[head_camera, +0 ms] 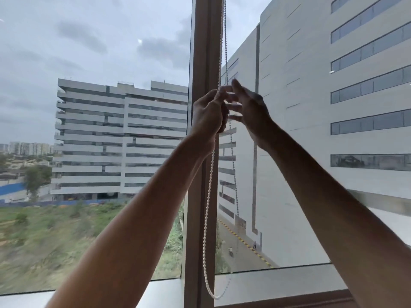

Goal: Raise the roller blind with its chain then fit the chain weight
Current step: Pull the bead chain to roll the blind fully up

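Your left hand (208, 112) grips the bead chain (206, 210); right hand (246, 105) fingers (233, 97) open beside it, so beads may slip.

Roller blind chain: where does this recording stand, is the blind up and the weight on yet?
No blind fabric shows over the glass, so raising looks largely done. The left hand grips the bead chain; the right hand reaches for the other strand with straight fingers. The loop's bottom hangs bare near the sill; fitting the weight is left.
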`<state>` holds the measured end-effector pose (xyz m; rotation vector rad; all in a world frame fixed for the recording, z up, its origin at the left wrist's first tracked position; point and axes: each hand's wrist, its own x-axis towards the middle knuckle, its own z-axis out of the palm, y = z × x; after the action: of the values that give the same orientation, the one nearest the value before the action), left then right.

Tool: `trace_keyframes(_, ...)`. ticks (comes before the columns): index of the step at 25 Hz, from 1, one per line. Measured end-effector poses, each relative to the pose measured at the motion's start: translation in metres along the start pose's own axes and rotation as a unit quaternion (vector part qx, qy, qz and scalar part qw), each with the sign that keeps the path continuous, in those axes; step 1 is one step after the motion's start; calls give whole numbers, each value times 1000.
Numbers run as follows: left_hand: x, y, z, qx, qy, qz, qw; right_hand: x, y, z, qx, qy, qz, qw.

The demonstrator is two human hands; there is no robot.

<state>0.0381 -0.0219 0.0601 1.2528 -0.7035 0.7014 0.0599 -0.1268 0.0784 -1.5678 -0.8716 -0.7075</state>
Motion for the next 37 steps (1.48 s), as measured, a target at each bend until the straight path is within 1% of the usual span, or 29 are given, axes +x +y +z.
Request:
trace_keyframes(3, -3, -6, 6, -31, 30, 57, 997, 27, -42, 15, 91, 7, -20, 996)
trace_keyframes(5, -2, -8, 8, -50, 52, 85, 994, 42, -59, 20, 169, 10, 6, 986)
trace_keyframes(7, -1, -12, 8, -30, 60, 110, 992, 50, -64, 22, 265, -2, 44, 963)
trace_keyframes(8, 0, -15, 7, -11, 60, 120, 991, 52, -62, 23, 292, -2, 55, 955)
trace_keyframes(12, 6, -33, 4, 49, 69, 144, 986, 43, -49, 28, 333, 21, 49, 942)
trace_keyframes(17, 7, -57, -5, 68, 47, 172, 982, 28, -32, 30, 337, 0, 24, 941)
trace_keyframes(20, -7, -83, -9, 77, 47, 175, 981, 16, -10, 32, 318, -4, 25, 948)
trace_keyframes(24, -40, -122, -18, 64, 58, 134, 987, -12, 28, 43, 294, 11, 45, 955)
trace_keyframes(29, -99, -157, -23, 79, 49, 70, 993, -57, 77, 51, 303, 15, 75, 950)
trace_keyframes(32, -121, -173, -25, 67, 44, 56, 995, -78, 96, 53, 292, 11, 78, 953)
trace_keyframes(37, -157, -206, -32, 109, 45, 26, 993, -114, 125, 55, 280, 20, 110, 954)
